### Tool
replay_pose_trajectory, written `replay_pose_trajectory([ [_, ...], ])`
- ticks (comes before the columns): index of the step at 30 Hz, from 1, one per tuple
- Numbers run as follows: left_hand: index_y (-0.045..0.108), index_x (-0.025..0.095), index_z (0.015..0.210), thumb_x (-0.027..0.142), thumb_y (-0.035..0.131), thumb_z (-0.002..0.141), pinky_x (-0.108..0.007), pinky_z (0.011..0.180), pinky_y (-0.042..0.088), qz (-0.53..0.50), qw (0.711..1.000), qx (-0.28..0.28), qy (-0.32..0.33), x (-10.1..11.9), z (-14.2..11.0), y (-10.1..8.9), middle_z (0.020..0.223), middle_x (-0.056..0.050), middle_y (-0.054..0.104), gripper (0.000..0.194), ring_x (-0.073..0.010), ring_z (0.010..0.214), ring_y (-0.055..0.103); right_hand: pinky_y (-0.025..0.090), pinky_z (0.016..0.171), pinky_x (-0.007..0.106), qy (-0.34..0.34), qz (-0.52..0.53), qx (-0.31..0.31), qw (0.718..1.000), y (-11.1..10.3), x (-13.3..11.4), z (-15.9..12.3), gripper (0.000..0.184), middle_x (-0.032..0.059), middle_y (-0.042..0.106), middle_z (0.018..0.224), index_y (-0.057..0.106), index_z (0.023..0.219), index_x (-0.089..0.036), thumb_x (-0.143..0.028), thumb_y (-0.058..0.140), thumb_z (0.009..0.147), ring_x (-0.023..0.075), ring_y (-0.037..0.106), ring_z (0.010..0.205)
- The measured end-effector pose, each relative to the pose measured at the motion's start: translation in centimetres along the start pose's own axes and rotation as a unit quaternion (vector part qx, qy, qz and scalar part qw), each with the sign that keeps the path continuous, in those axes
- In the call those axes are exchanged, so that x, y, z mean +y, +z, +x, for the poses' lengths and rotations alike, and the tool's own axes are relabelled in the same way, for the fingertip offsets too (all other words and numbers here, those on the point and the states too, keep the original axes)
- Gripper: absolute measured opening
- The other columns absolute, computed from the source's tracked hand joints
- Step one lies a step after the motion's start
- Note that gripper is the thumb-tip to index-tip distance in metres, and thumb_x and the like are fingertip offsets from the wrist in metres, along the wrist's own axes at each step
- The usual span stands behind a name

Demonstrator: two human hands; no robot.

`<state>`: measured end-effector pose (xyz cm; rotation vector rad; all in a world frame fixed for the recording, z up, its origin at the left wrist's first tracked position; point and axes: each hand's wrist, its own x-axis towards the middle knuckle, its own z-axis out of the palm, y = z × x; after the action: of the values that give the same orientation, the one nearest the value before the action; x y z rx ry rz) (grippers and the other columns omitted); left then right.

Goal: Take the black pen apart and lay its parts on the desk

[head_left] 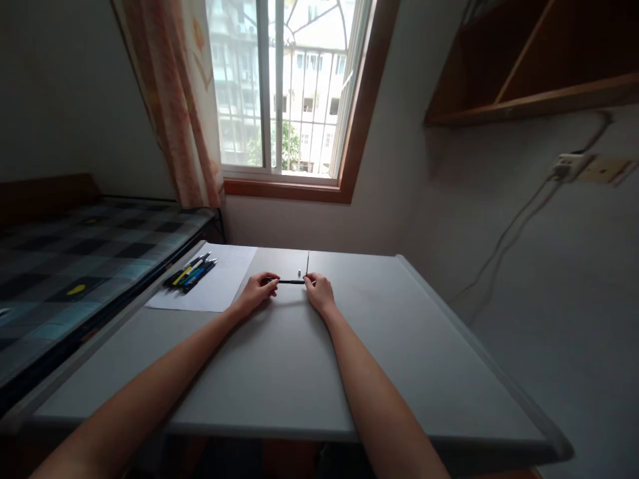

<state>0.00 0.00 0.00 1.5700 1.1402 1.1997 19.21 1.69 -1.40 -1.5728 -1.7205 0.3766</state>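
A slim black pen lies level between my hands, just over the far half of the table. The fingers of my left hand are closed round its left end. At its right end, my right hand pinches it with thumb and fingertips. Just beyond the pen is a small silvery piece, too small to name. A thin dark line runs from near my right fingertips toward the table's far edge; whether it is a thin rod or a seam I cannot tell.
Several pens lie in a pile on a white sheet of paper at the table's far left. The grey table has raised side edges. A bed stands left, and a cable hangs along the right wall.
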Motion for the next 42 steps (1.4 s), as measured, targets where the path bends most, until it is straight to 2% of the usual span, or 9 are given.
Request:
replay_pose_trajectory([
  [10,0.059,0.01,0.09,0.044,0.063,0.063,-0.026,0.055,0.047,-0.092,0.995,0.043,-0.023,-0.7,0.6,-0.4,0.062,-0.002,0.059,0.044,-0.0123,0.053,0.057,0.04,0.074,0.023,-0.011,0.04,0.063,0.997,0.3,0.5,0.3,0.022,0.0064,0.06,0.088,0.062,0.086,-0.017,-0.025,0.041,0.082,0.0125,0.055,0.073],
  [13,0.06,0.01,0.091,0.045,0.064,0.063,-0.027,0.056,0.047,-0.104,0.993,0.046,-0.031,-1.0,0.8,-0.5,0.063,-0.002,0.059,0.045,-0.0123,0.054,0.057,0.04,0.074,0.024,-0.014,0.021,0.079,0.997,0.0,0.3,0.1,0.023,0.0051,0.06,0.081,0.058,0.097,-0.017,-0.021,0.044,0.08,0.0143,0.055,0.076],
  [16,0.06,0.01,0.09,0.043,0.066,0.061,-0.026,0.056,0.047,-0.117,0.991,0.048,-0.036,-1.1,0.8,-0.4,0.061,-0.001,0.059,0.044,-0.0115,0.052,0.057,0.039,0.071,0.025,-0.015,-0.004,0.088,0.996,-0.4,-0.1,-0.2,0.03,0.0016,0.06,0.074,0.05,0.108,-0.02,-0.018,0.047,0.078,0.0152,0.055,0.073],
  [22,0.061,0.011,0.089,0.04,0.067,0.062,-0.025,0.055,0.045,-0.132,0.99,0.044,-0.033,-1.2,0.8,-0.5,0.061,-0.001,0.059,0.04,-0.0105,0.051,0.056,0.037,0.071,0.026,0.016,-0.073,0.084,0.994,-0.9,0.3,-0.3,0.019,0.0039,0.061,0.08,0.055,0.094,-0.021,-0.018,0.047,0.078,0.0164,0.055,0.078],
  [28,0.061,0.011,0.089,0.038,0.067,0.063,-0.025,0.055,0.045,-0.131,0.99,0.04,-0.033,-1.3,0.8,-0.6,0.062,-0.001,0.059,0.038,-0.0104,0.052,0.056,0.037,0.071,0.026,0.041,-0.112,0.06,0.991,-0.9,0.9,-0.2,0.017,0.005,0.062,0.085,0.059,0.091,-0.022,-0.02,0.047,0.078,0.0166,0.054,0.08],
  [36,0.061,0.011,0.089,0.039,0.067,0.062,-0.025,0.055,0.045,-0.134,0.99,0.041,-0.03,-1.3,0.8,-0.5,0.062,-0.001,0.059,0.039,-0.0105,0.051,0.056,0.036,0.073,0.029,0.025,-0.176,0.041,0.983,-1.0,0.3,-0.5,0.017,0.0084,0.061,0.089,0.063,0.082,-0.021,-0.026,0.047,0.08,0.0188,0.053,0.084],
  [42,0.061,0.011,0.09,0.038,0.066,0.064,-0.025,0.056,0.045,-0.131,0.99,0.036,-0.026,-1.2,0.7,-0.5,0.062,-0.002,0.059,0.039,-0.0108,0.052,0.056,0.036,0.074,0.029,0.021,-0.196,0.037,0.98,-1.1,0.1,-0.5,0.02,0.0087,0.061,0.089,0.064,0.082,-0.02,-0.027,0.046,0.079,0.0197,0.052,0.085],
])
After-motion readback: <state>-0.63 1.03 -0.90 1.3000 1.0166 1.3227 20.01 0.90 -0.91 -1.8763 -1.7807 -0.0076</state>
